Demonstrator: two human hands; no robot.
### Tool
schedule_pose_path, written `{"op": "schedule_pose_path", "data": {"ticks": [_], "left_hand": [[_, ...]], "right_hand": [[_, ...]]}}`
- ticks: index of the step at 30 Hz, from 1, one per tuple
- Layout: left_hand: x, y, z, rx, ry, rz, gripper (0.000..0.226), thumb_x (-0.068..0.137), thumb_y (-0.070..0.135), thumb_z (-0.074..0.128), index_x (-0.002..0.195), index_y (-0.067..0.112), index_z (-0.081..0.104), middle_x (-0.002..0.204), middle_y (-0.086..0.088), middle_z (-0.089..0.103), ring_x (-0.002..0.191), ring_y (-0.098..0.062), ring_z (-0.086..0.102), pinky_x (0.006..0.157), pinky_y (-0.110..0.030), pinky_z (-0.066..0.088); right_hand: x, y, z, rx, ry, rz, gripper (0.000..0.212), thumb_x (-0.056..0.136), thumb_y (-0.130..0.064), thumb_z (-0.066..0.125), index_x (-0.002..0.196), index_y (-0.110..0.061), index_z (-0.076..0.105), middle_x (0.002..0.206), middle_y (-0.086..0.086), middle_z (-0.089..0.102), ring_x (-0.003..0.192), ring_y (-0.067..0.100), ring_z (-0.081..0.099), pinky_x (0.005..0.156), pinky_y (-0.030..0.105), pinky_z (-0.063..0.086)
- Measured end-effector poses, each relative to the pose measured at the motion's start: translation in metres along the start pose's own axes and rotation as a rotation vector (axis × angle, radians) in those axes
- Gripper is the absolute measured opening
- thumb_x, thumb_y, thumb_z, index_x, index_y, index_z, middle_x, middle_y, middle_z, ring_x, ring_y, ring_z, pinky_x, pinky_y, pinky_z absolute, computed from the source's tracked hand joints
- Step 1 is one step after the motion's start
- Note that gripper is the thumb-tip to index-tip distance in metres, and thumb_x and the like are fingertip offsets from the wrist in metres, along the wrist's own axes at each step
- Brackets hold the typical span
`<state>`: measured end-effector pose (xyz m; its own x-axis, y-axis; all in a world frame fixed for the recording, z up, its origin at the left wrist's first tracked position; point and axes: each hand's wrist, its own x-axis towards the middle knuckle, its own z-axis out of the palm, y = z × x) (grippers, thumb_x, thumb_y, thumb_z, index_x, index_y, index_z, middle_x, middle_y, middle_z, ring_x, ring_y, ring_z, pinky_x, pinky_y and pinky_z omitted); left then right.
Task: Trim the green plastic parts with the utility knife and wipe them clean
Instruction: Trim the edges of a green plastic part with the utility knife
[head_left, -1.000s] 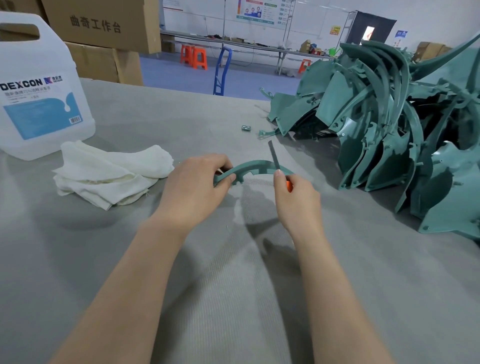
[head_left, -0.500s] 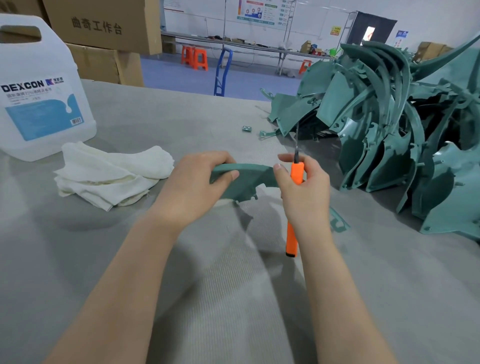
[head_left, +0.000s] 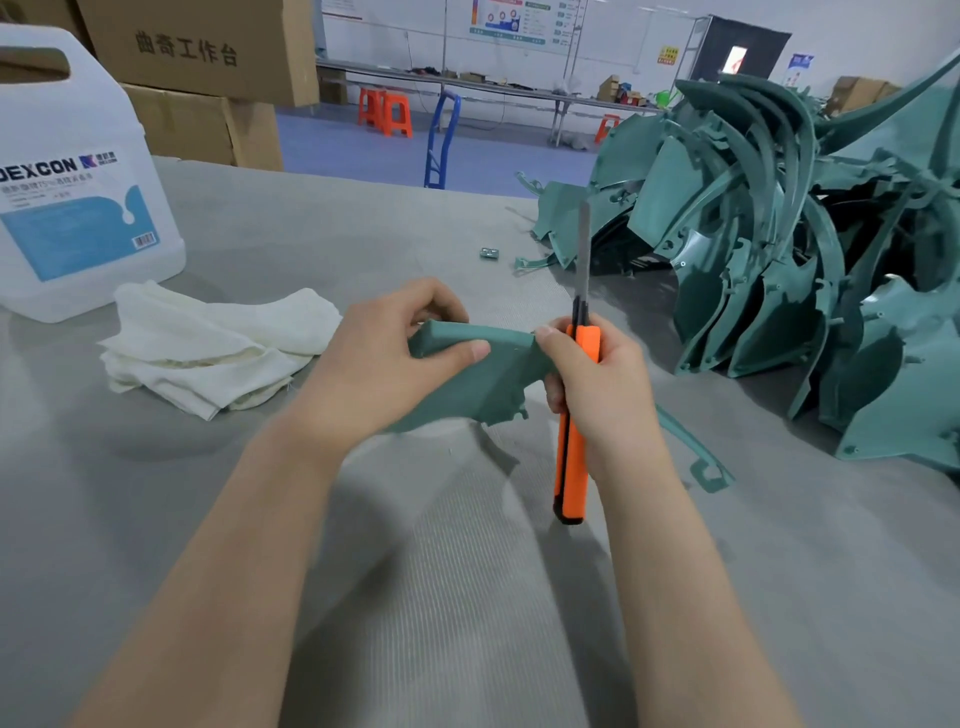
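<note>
Holding part (head_left: 483, 379) just over desk (head_left: 260, 519), in front of the body. Pinching its left end in left grip (head_left: 384, 364), thumb across the face. Clutching knife (head_left: 571, 467) in right grip (head_left: 602, 379), fingers wrapped round the orange handle, thumb against the plastic. Within the last second, rolled the part from edge-on arch to broad face, and swung the blade upright, off the edge. Probably resetting for another trim. Wiping not yet done: cloth (head_left: 218, 348) to the left, pile (head_left: 779, 260) waiting on the right.

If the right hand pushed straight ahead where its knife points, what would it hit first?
Probably the pile of green parts: the right hand aims the knife blade at its left edge, though depth is unclear.
</note>
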<state>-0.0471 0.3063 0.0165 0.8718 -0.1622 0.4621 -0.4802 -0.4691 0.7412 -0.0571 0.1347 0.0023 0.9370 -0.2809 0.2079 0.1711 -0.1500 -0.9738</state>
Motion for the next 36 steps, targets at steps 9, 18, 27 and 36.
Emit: {"op": "schedule_pose_path", "data": {"ticks": [9, 18, 27, 36], "left_hand": [[0.001, -0.009, -0.002, -0.101, -0.155, -0.097, 0.014, 0.087, 0.032, 0.065, 0.076, 0.023, 0.068, 0.064, 0.006, 0.064, 0.057, -0.005, 0.055, 0.056, -0.018, 0.041], [0.002, -0.011, 0.000, -0.017, -0.010, -0.046, 0.011, 0.087, 0.028, 0.066, 0.076, 0.025, 0.064, 0.067, 0.004, 0.063, 0.062, -0.007, 0.053, 0.060, -0.018, 0.040], [0.002, -0.018, 0.001, 0.013, 0.097, 0.002, 0.008, 0.089, 0.024, 0.064, 0.084, 0.018, 0.067, 0.074, -0.002, 0.064, 0.069, -0.016, 0.053, 0.064, -0.024, 0.041], [0.002, -0.017, 0.002, 0.044, 0.058, 0.025, 0.006, 0.088, 0.025, 0.065, 0.084, 0.020, 0.068, 0.072, 0.002, 0.064, 0.069, -0.014, 0.054, 0.067, -0.030, 0.042]], "right_hand": [[0.000, -0.002, -0.001, 0.285, 0.068, 0.133, 0.023, 0.097, -0.032, 0.056, 0.082, -0.015, 0.064, 0.057, -0.004, 0.061, 0.041, 0.010, 0.042, 0.049, 0.026, 0.039], [0.002, -0.005, -0.008, 0.025, 0.175, -0.077, 0.023, 0.100, -0.036, 0.050, 0.085, -0.018, 0.048, 0.061, -0.006, 0.060, 0.044, 0.009, 0.060, 0.053, 0.031, 0.055], [-0.005, 0.001, 0.002, 0.004, -0.152, 0.169, 0.039, 0.105, -0.038, 0.035, 0.078, -0.012, 0.049, 0.049, 0.002, 0.055, 0.039, 0.012, 0.048, 0.039, 0.021, 0.041], [-0.005, 0.006, 0.006, -0.047, -0.283, 0.197, 0.042, 0.105, -0.038, 0.035, 0.074, -0.013, 0.047, 0.047, 0.000, 0.053, 0.038, 0.013, 0.046, 0.038, 0.021, 0.039]]}}
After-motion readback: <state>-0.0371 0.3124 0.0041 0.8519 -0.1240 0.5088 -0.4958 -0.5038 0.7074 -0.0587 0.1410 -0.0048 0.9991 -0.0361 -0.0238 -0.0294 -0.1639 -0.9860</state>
